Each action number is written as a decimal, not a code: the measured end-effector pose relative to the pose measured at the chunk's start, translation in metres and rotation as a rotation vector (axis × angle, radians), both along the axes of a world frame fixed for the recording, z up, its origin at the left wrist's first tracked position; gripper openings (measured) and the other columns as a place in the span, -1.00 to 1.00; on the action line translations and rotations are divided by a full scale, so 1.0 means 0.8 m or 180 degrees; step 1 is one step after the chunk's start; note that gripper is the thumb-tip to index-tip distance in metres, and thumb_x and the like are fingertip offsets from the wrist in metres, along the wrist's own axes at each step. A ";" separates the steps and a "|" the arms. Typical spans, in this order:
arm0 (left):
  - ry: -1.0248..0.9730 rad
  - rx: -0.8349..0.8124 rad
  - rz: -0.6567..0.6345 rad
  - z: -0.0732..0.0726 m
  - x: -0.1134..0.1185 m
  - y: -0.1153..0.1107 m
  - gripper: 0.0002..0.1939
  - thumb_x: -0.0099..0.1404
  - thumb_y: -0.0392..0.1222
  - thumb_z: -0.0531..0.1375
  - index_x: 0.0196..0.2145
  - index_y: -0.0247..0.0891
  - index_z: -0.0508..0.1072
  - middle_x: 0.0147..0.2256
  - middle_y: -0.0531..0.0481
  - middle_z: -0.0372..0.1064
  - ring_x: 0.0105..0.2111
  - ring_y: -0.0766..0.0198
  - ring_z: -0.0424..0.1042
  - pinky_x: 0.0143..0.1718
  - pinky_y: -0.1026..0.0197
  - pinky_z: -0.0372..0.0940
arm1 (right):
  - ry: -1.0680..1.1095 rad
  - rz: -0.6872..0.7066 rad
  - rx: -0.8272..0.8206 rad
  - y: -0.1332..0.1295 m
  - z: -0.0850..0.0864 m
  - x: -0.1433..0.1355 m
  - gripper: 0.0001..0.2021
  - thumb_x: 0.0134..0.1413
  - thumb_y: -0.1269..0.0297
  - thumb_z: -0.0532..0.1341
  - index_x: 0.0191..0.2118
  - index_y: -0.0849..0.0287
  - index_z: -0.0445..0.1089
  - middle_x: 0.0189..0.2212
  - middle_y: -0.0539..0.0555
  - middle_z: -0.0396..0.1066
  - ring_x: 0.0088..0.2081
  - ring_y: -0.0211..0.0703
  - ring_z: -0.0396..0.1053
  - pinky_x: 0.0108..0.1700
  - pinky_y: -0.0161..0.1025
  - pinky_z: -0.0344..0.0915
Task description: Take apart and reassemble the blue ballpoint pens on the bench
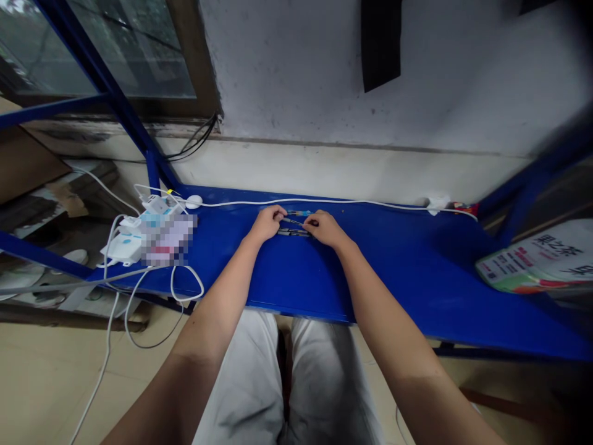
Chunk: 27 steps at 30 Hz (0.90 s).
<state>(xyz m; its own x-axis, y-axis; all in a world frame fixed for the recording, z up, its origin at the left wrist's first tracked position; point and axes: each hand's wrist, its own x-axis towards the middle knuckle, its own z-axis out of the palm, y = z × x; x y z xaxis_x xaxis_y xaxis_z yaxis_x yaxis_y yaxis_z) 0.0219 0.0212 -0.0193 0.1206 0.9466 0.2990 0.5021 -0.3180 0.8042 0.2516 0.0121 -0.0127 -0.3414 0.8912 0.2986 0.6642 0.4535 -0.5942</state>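
Near the middle of the blue shelf (296,278), my left hand (267,224) pinches one end of a thin pen (293,221). The fingers of my right hand (323,227) are closed at the pen's other end, so it lies between the two hands. Just behind it is a light blue pen-like item (299,212). In front, close to both hands, dark and grey pens (294,232) lie side by side on the shelf. My fingers cover parts of the held pen.
At the left stand white power strips and plugs (127,241) with looping cables. A white cable (287,201) runs along the back edge. A large printed package (532,259) lies at the right, and a small red wrapper (464,208) sits at the back right.
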 end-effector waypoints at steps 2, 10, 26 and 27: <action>-0.0564 0.0062 0.0081 -0.001 0.005 0.003 -0.84 0.34 -0.36 0.18 -0.26 -0.26 0.59 -0.30 -0.07 0.55 -0.26 0.18 0.50 -0.07 0.08 0.37 | 0.0146 -0.0033 -0.0020 0.000 -0.001 -0.001 -0.90 0.17 0.37 0.28 -0.37 0.14 0.53 -0.35 0.11 0.46 -0.29 -0.07 0.38 -0.11 -0.16 0.29; -0.2954 -0.0719 -0.0596 0.018 0.029 -0.008 -0.86 0.34 -0.29 0.32 -0.14 -0.30 0.58 -0.25 -0.12 0.56 -0.37 0.36 0.44 -0.26 0.24 0.35 | 0.1068 0.0088 -0.0142 -0.010 0.017 -0.014 -0.75 0.33 0.13 0.09 -0.23 0.13 0.45 -0.35 0.05 0.47 -0.31 -0.11 0.34 -0.18 -0.20 0.26; -0.2921 -0.0963 -0.0650 0.041 0.032 -0.029 -0.87 0.45 -0.08 0.26 -0.19 -0.17 0.48 -0.04 -0.05 0.56 -0.69 0.60 -0.10 -0.67 0.28 -0.08 | 0.2065 0.0691 -0.1358 -0.031 0.034 -0.031 -0.68 0.23 -0.05 0.21 -0.38 0.09 0.34 -0.66 -0.17 -0.04 -0.62 -0.31 -0.13 -0.53 -0.30 -0.09; -0.2948 -0.0948 -0.0624 0.040 0.034 -0.029 -0.87 0.46 -0.08 0.25 -0.20 -0.17 0.47 -0.05 -0.04 0.55 -0.70 0.60 -0.11 -0.67 0.28 -0.09 | 0.1946 0.0607 -0.1150 -0.029 0.033 -0.032 -0.69 0.24 -0.03 0.19 -0.39 0.09 0.33 -0.65 -0.15 -0.01 -0.61 -0.29 -0.09 -0.51 -0.29 -0.07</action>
<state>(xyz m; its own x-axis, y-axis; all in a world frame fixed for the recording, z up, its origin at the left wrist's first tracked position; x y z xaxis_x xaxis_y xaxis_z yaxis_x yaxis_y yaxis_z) 0.0490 -0.0017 0.0130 0.1220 0.9867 0.1076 -0.4048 -0.0495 0.9131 0.2262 -0.0113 0.0136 -0.3669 0.9118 0.1843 0.0953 0.2339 -0.9676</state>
